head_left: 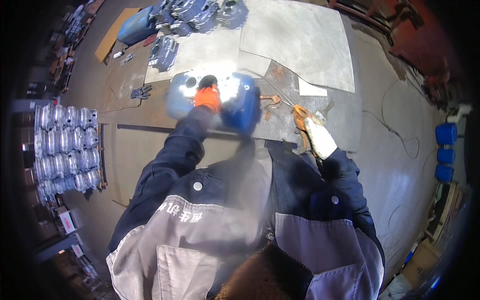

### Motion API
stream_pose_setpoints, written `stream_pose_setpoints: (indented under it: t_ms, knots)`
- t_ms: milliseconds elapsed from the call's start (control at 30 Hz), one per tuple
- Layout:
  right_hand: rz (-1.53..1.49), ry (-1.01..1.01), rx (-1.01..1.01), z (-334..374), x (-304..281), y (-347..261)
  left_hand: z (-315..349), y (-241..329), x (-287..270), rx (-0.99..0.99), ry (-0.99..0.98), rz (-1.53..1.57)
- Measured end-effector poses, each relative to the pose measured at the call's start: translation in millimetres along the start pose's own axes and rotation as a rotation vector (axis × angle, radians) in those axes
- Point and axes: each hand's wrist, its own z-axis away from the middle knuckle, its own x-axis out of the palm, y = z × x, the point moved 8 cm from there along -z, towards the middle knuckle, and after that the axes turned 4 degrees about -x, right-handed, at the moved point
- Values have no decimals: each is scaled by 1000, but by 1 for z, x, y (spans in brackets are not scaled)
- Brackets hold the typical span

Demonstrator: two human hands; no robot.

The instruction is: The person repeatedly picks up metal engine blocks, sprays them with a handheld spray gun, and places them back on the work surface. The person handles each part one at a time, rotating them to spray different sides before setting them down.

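My left hand (207,99), in an orange glove, is on a metal casting (231,86) lit very brightly. Glare and a dark patch at the glove's far end hide how its fingers lie. Under the casting is a blue plastic container (239,112) at the table's near edge. To the right, my right hand (302,118) wears an orange glove beside a white cuff and is closed on a thin rod (285,96). This rod slants away to the far left, toward the casting. Between the two hands lies a copper-coloured clamp-like piece (271,99).
Grey metal castings (192,15) crowd the far left of the table, beside another blue container (135,26). A dark glove (141,92) lies left of the work. Metal plates (300,40) cover the tabletop. Stacked castings (65,145) stand at left; a cable (395,131) loops across the right floor.
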Motion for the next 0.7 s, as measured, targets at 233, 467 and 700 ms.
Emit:
stream_pose_setpoints:
  t_ms: [233, 467, 700]
  knots:
    - [-545, -72, 201, 39, -14, 66, -11, 1, 3, 9, -45, -23]
    - [-1068, -80, 83, 10, -12, 91, -11, 2, 0, -10, -63, -22]
    - [-995, -88, 45, -16, -5, 108, -18, -6, 10, -55, -63, 65]
